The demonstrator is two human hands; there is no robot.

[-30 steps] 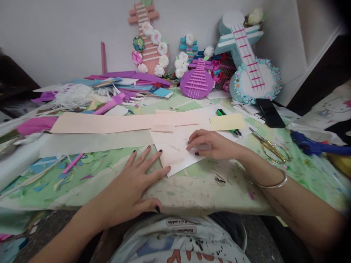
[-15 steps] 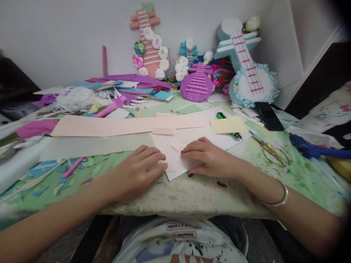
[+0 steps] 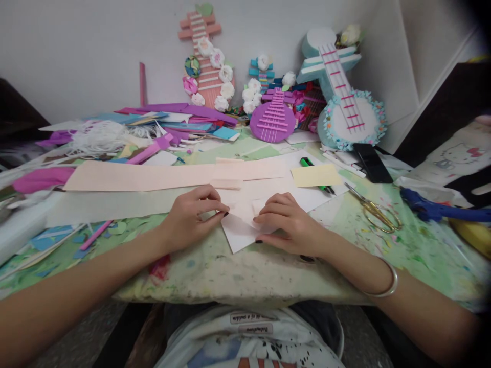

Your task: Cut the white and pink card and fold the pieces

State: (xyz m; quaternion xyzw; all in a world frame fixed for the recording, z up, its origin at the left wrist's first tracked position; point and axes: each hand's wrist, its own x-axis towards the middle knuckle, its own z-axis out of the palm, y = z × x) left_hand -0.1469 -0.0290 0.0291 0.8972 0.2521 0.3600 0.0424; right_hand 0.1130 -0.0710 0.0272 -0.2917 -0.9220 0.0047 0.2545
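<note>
Pale pink paper [image 3: 241, 212] lies low over a white sheet [image 3: 238, 239] in front of me. My left hand [image 3: 196, 217] pinches the left edge of the pink paper between thumb and forefinger. My right hand [image 3: 289, 224] rests at its right side, fingers curved and touching it, the thumb apart from them on the white sheet. Part of the paper is hidden under the right fingers. Beyond the hands stretches a long pale pink strip [image 3: 153, 176], with a small folded pink piece [image 3: 226, 184] at its right part.
A yellow note [image 3: 316, 175] partly covers a green cutter [image 3: 307, 162]. To the right are gold-handled scissors [image 3: 378, 212], a blue glue gun [image 3: 433, 204] and a phone [image 3: 372, 162]. Paper scraps and white string [image 3: 100, 139] crowd the left. Decorated paper instruments [image 3: 273, 120] stand at the back.
My left hand has gone from lying flatter on the paper to pinching its edge, fingers drawn up. The right hand has shifted slightly left. The view has moved a little.
</note>
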